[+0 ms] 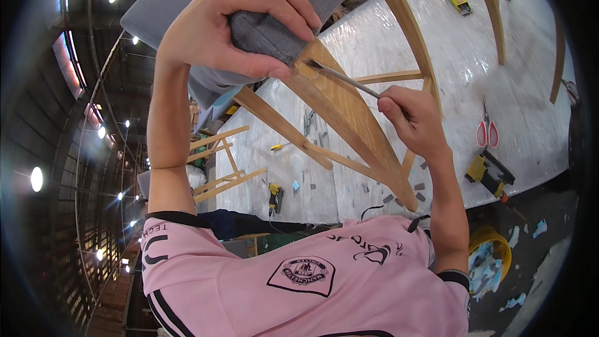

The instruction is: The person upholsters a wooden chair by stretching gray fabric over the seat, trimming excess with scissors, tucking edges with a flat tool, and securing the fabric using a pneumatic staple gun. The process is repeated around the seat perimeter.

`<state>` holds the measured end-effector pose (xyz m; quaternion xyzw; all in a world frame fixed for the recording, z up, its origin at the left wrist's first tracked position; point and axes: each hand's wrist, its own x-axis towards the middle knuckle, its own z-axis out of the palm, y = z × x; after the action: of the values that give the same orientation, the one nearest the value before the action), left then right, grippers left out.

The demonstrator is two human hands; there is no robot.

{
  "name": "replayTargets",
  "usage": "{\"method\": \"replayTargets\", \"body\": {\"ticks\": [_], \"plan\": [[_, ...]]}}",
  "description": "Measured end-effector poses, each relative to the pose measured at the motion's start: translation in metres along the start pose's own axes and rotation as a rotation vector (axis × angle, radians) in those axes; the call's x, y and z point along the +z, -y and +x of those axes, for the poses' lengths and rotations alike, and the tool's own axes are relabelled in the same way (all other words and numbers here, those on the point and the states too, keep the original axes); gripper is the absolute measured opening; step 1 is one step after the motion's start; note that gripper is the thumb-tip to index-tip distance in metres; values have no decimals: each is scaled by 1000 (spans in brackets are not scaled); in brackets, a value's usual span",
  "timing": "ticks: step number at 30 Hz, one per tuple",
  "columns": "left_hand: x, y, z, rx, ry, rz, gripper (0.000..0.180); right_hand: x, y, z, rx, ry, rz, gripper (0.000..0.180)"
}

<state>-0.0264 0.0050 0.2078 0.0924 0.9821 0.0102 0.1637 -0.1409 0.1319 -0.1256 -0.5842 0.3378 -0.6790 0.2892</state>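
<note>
A chair with grey cloth upholstery (268, 34) and pale brown wooden legs is tilted in front of me, above the worktable. My left hand (249, 15) is closed round a padded grey corner, its thumb pressed near the seam where cloth meets wood. Just beside that seam is the dark, splayed tip of a slim grey tool (346, 79); whether it is a brush or a prying tool cannot be made out. My right hand (412, 118) grips the tool's other end, its handle hidden in the fist. Under the tip runs a broad wooden leg (349, 112).
Clear plastic film covers the worktable (374, 34). Red-handled scissors (487, 134) and a yellow-black staple gun (488, 175) lie at right, another staple gun (275, 196) nearer the left. A small green-yellow box (458, 2) lies far right. A yellow bucket (506, 253) holds scraps below. Wooden frames (228, 181) stand left.
</note>
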Motion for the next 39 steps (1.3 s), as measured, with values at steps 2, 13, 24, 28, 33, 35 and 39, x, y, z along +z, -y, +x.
{"method": "replayTargets", "body": {"ticks": [2,13,24,28,33,35,39], "plan": [[0,2,0,9,4,6,42,0,3,12,-8,13,41,31],[7,-7,11,38,-131,-176,32,6,6,31,-10,125,204,44],[7,5,8,67,-101,-191,26,17,30,17,134,-19,121,46],[3,1,11,54,-81,-153,29,3,23,0,189,40,62,47],[6,0,9,98,-117,-236,35,0,40,10,199,120,118,49],[6,-1,7,109,-104,-222,35,3,39,11,194,133,152,49],[13,-6,5,117,-170,-186,32,13,44,20,174,82,156,48]]}}
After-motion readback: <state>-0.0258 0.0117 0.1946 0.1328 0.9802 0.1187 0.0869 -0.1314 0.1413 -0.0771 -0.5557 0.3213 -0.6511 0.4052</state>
